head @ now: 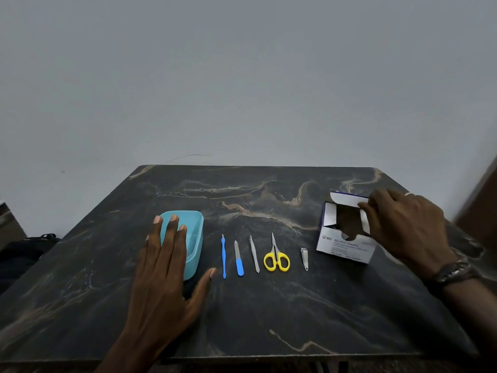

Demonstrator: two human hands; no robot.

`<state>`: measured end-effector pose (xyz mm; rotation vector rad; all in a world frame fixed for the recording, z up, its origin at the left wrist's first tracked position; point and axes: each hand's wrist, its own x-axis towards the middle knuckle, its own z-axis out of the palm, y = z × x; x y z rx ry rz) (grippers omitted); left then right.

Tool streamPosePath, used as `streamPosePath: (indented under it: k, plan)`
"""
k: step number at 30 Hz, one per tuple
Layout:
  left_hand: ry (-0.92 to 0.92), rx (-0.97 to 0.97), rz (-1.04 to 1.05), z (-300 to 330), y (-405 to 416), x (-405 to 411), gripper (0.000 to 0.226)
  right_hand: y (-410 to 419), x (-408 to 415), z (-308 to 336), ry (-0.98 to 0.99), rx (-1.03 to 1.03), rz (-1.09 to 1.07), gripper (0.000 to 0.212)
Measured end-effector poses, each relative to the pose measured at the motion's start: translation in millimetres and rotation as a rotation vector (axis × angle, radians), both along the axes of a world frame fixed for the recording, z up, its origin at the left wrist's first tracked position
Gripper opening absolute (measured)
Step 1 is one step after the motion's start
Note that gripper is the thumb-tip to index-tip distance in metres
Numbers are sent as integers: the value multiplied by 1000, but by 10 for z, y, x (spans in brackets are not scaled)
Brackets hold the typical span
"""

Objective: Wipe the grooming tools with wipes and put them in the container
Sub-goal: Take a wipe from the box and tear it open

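Observation:
Several grooming tools lie in a row on the dark marble table (269,313): a blue cuticle pusher (223,256), a blue-handled nail file (238,258), steel tweezers (254,253), yellow-handled scissors (276,257) and a small nail clipper (304,258). Left of them stands an empty light-blue container (194,238). My left hand (168,270) lies flat over its left side with straight fingers. At the right, an open white box of alcohol swabs (345,239) sits on the table. My right hand (403,224) rests on its right edge, fingertips at the opening.
A plain grey wall rises behind the table. A dark bag (27,251) lies beyond the table's left edge. A brown surface (481,208) shows at the far right. The table's front edge runs near the bottom of the view.

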<state>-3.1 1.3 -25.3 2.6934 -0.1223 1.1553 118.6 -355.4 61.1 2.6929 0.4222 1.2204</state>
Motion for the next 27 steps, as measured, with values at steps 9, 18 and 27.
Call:
streamPosePath:
  k: [9,18,27]
  plan:
    - [12,-2,12,-21,7,12,86,33,-6,-202,-25,204,116,10]
    - [37,-30,12,-37,11,18,88,22,315,-69,515,277,220,16]
    - [15,-52,2,-27,-2,1,84,282,685,91,964,23,43,34]
